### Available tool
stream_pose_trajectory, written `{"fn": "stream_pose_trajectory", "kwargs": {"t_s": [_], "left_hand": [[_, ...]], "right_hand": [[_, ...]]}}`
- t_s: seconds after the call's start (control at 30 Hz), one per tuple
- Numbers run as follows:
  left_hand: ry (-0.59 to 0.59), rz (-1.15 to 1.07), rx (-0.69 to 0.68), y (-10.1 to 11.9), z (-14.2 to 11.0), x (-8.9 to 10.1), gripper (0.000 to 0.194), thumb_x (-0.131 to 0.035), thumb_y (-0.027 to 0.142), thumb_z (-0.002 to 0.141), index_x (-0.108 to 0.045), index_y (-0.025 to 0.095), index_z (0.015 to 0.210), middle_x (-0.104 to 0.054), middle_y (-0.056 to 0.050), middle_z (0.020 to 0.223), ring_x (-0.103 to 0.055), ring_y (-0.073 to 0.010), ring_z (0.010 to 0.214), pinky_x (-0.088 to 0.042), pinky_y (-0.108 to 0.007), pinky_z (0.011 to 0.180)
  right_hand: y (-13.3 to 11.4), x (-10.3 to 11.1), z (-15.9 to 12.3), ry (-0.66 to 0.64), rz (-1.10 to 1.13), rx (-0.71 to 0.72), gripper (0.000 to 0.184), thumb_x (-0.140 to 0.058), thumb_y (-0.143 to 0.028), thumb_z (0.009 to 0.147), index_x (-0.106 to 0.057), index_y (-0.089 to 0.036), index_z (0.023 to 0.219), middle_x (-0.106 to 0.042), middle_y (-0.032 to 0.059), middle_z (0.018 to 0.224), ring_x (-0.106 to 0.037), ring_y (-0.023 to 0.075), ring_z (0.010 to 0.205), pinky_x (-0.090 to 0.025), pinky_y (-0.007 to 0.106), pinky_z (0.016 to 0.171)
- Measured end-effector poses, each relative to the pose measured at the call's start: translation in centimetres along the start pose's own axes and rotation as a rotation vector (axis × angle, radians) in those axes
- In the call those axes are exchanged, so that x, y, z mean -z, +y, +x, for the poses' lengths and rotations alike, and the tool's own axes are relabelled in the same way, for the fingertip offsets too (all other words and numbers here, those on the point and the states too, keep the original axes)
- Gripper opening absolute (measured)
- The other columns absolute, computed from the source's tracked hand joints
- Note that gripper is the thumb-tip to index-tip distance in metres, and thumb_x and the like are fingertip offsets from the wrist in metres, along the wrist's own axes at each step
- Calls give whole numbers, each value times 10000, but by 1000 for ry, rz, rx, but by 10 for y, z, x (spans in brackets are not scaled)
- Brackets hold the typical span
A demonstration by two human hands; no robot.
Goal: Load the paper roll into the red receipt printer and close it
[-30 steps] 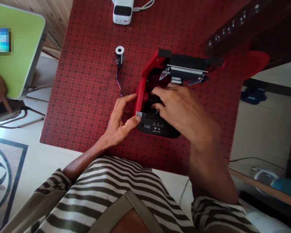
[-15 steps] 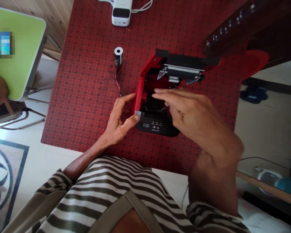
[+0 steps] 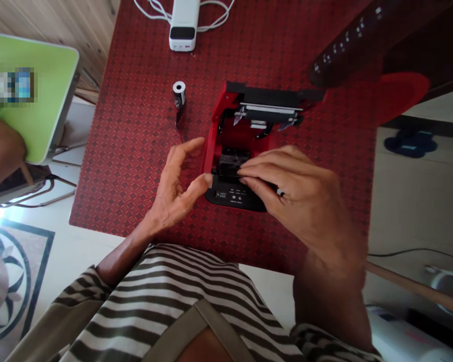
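Note:
A red and black receipt printer (image 3: 234, 151) stands open in the middle, its black lid with metal parts folded back to the far side. My right hand (image 3: 294, 196) lies over the front of its compartment, with the fingers and thumb closed on a glossy black film roll (image 3: 230, 166). My left hand (image 3: 177, 191) has its fingers spread, and the thumb touches the printer's near left corner. Behind the hand stands a small paper roll (image 3: 179, 95) trailing a thin dark strip. The grey tab at that corner is hidden.
A white power bank (image 3: 183, 31) with white cables lies at the far end of the red patterned tablecloth (image 3: 136, 166). A green board (image 3: 49, 100) stands at the left, with another person's hand (image 3: 2, 148) at its edge. A round red object (image 3: 400, 95) lies at the right.
My right hand has come down onto the compartment, and glossy black film now shows there. My left thumb has shifted, hiding the grey tab. The view has moved slightly.

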State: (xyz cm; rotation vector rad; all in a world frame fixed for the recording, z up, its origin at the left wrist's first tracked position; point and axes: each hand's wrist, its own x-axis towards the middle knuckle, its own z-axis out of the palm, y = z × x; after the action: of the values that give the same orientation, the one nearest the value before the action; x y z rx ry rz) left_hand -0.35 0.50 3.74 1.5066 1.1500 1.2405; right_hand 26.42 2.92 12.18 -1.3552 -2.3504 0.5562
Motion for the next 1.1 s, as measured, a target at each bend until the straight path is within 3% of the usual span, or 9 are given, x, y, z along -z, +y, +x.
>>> {"fn": "stream_pose_trajectory", "kwargs": {"t_s": [0.13, 0.23, 0.33, 0.43, 0.5, 0.67, 0.83, 0.93, 1.1], "left_hand": [[32, 32, -165, 8, 48, 1, 534, -792, 753, 1254, -794, 449, 1693, -809, -93, 1705, -781, -402, 1588, -675, -637, 1356], [45, 37, -181, 14, 88, 0, 635, -749, 979, 1166, -853, 505, 1576, -833, -37, 1695, -758, -427, 1651, -590, -686, 1492], [-31, 48, -166, 21, 107, 1, 657, -687, 1017, 1175, -886, 480, 1497, -893, -28, 1587, -818, -419, 1511, -672, -692, 1390], [-84, 58, -210, 29, 101, 5, 612, -628, 939, 1252, -891, 404, 1392, -935, -49, 1345, -875, -360, 1207, -762, -638, 1133], [-85, 90, -215, 33, 88, 6, 545, -614, 861, 1295, -887, 390, 1292, -921, -50, 1241, -866, -348, 1148, -758, -642, 1101], [-64, 174, -226, 29, 54, 8, 359, -755, 732, 1269, -890, 400, 1242, -913, -54, 1452, -849, -410, 1409, -681, -785, 1325], [-41, 238, -175, 17, 31, 9, 235, -837, 596, 1264, -915, 374, 1258, -820, -94, 1647, -775, -409, 1602, -617, -783, 1446], [-41, 232, -130, 11, 24, 9, 295, -814, 648, 1261, -926, 378, 1226, -824, -100, 1630, -753, -415, 1603, -603, -782, 1467], [-20, 210, -124, 2, 20, 6, 297, -815, 643, 1259, -928, 368, 1250, -838, -102, 1578, -756, -398, 1598, -606, -731, 1465]], "right_hand": [[-5, -1, -6, 58, -35, -38, 373, -639, -281, 1292, -986, -373, 1189, -956, 80, 1220, -855, 348, 1151, -707, 612, 1097], [-9, -3, -14, 91, -53, -49, 366, -643, -276, 1301, -984, -363, 1202, -945, 80, 1157, -848, 331, 1091, -718, 569, 1032], [-13, -8, -23, 118, -63, -28, 329, -659, -246, 1295, -965, -348, 1229, -941, 66, 1126, -849, 317, 1055, -720, 538, 1013], [-19, -13, -34, 173, -116, 28, 299, -691, -166, 1265, -951, -306, 1309, -953, 77, 1172, -860, 313, 1081, -723, 526, 1032], [-23, -16, -40, 191, -176, 55, 342, -677, -108, 1249, -945, -292, 1356, -964, 96, 1246, -874, 324, 1152, -728, 530, 1042], [-29, -26, -48, 222, -221, 6, 423, -657, -92, 1239, -954, -365, 1366, -956, 89, 1269, -862, 326, 1101, -736, 551, 1008], [-28, -34, -50, 299, -246, 6, 384, -711, -90, 1222, -908, -327, 1451, -946, 98, 1226, -856, 325, 1056, -746, 547, 1003], [-27, -31, -53, 267, -198, -20, 450, -748, -111, 1200, -867, -357, 1559, -952, 99, 1301, -881, 360, 1135, -746, 592, 1056], [-21, -26, -59, 359, -208, -64, 457, -768, -196, 1226, -805, -363, 1650, -956, 128, 1497, -909, 421, 1365, -705, 665, 1235]]}}
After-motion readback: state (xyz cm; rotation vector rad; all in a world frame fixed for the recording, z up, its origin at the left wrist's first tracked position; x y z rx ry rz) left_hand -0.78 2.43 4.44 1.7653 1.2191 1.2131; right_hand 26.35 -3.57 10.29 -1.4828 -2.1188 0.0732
